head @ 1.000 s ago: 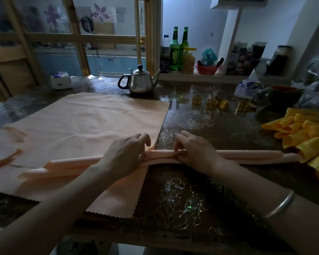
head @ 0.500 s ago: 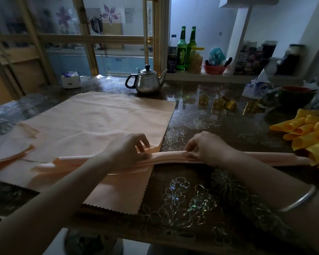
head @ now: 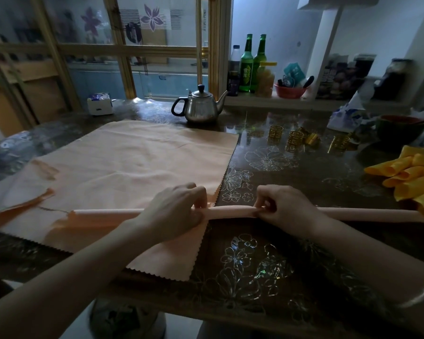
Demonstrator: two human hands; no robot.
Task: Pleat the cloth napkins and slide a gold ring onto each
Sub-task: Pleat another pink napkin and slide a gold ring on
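Note:
A peach napkin folded into a long narrow pleated strip (head: 233, 213) lies across the table in front of me. My left hand (head: 174, 211) pinches the strip near its middle. A short gap to the right, my right hand (head: 282, 204) pinches it with curled fingers. Under the strip, flat peach napkins (head: 132, 165) are spread over the left half of the table. Several gold rings (head: 294, 141) stand at the back right. Rolled yellow napkins (head: 411, 177) are piled at the right edge.
A steel teapot (head: 200, 107) stands behind the flat napkins. A tissue pack (head: 99, 106) sits at the back left, a dark bowl (head: 399, 128) and a plastic bag (head: 345, 117) at the back right. Green bottles (head: 246, 66) stand on the ledge. The dark floral table (head: 250, 263) ends near me.
My hands have moved slightly apart along the strip, and the pleats are gathered into a tighter, narrower strip. The camera view has shifted a little.

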